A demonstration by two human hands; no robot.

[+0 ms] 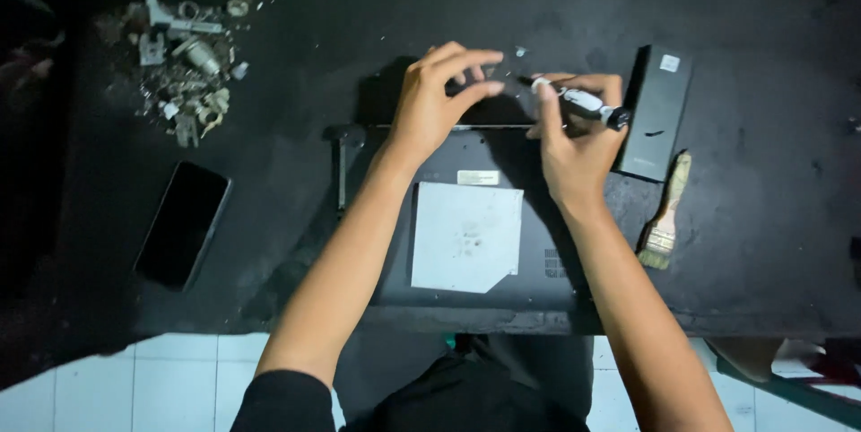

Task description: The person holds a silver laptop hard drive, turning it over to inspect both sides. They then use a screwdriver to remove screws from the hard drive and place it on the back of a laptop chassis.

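Screwdriver (pixel 583 104), white-handled, black-collared, gripped in right hand (pixel 574 140)

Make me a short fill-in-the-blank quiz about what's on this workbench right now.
1. The right hand holds a ____ with a black and white handle.
2. Left of the laptop lies a dark ____, screen up.
3. Beside the black box lies a small ____ with a wooden handle.
4. The pile of metal scrap sits at the table's far ____ corner.

Missing words: screwdriver; phone; brush; left
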